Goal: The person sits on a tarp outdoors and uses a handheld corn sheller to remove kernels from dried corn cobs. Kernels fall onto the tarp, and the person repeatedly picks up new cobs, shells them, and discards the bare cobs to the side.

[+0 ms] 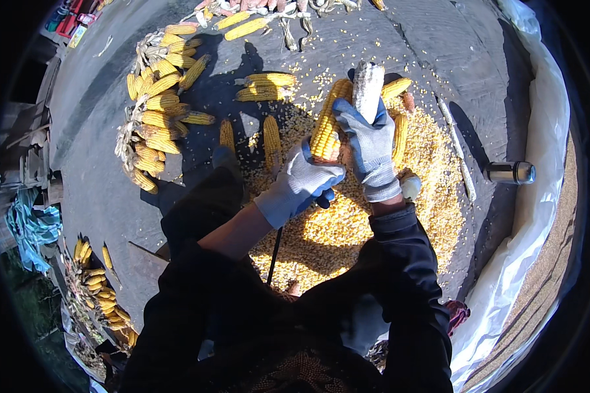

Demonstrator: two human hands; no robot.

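Note:
My left hand, in a grey and blue work glove, is closed round the lower end of a yellow ear of corn. That ear slants upward and still bears rows of kernels, with a reddish patch low down. A whitish bare corncob stands up from my right hand, gloved alike, whose fingers wrap it and touch the ear's side. Under both hands spreads a pile of loose kernels. Close by lie more ears, one left of my left hand and another beside my right wrist.
A braided string of ears lies at the left on the dark ground sheet. Toward the right are a stick, a metal flask and clear plastic sheeting. Another bunch of ears sits at lower left, near a teal cloth.

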